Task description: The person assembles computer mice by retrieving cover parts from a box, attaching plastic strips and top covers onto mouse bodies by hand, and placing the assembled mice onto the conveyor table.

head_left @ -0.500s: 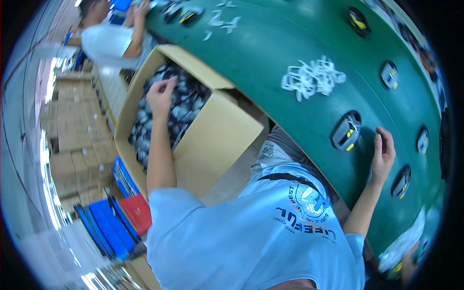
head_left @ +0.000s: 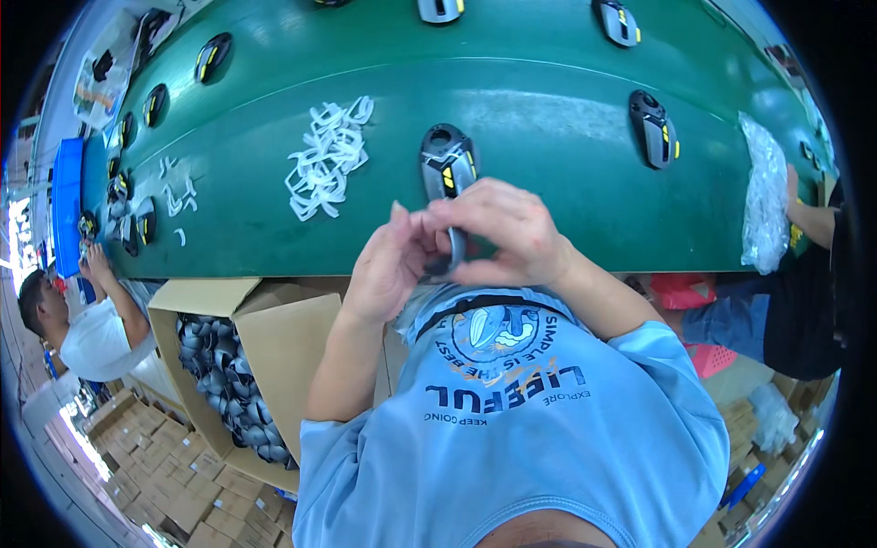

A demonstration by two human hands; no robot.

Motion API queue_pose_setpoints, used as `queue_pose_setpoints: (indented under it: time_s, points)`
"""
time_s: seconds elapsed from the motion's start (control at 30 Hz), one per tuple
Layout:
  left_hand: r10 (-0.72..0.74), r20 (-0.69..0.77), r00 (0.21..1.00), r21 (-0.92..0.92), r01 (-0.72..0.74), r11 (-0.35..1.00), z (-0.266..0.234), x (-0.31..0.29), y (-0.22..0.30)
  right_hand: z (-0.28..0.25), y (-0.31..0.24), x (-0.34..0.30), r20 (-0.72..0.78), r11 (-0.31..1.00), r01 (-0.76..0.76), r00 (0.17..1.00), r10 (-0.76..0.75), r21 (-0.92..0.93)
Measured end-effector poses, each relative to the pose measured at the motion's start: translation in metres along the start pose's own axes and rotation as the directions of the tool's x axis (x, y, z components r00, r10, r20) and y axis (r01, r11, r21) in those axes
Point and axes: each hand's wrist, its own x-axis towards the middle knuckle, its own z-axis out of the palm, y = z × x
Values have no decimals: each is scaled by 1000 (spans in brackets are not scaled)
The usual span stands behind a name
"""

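Both my hands meet in front of my chest at the table's near edge. Between them is a small curved grey plastic piece (head_left: 457, 248). My right hand (head_left: 513, 228) curls its fingers and thumb around this piece from the right. From the left, my left hand (head_left: 391, 260) closes on the same piece, its fingertips partly hidden. Just beyond my fingers lies a grey and black plastic housing (head_left: 445, 153) with yellow marks, its lower end covered by my right hand. A pile of white plastic loops (head_left: 329, 155) rests on the green table (head_left: 539, 219) to the left.
An open cardboard box (head_left: 297, 338) full of curved grey pieces (head_left: 224, 379) stands left of me, against the table. More housings (head_left: 653, 132) lie spread over the table. A clear plastic bag (head_left: 766, 201) is at the right, beside a co-worker (head_left: 804, 283). Another person (head_left: 96, 333) sits at the left.
My view has turned left-to-right toward the table. My left hand has left the box and come to my right hand, which was empty; a curved grey piece is now between them.
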Motion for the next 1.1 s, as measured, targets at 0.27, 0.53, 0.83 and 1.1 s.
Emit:
queue_pose_setpoints:
  time_s: [0.27,0.53,0.83,1.1]
  points:
    - [671,72,738,989,31,-141,-6,75,-13,-43,24,-36,-148,690,-485,751,643,538]
    - [513,60,856,987,24,-156,17,79,-14,-41,41,-32,-18,461,-459,693,721,760]
    - [518,139,844,987,-160,-4,-3,71,-5,-34,32,-24,46,413,-493,682,730,766]
    - [587,175,791,965,-20,-261,-14,69,-5,-51,45,-35,89,431,-544,688,720,720]
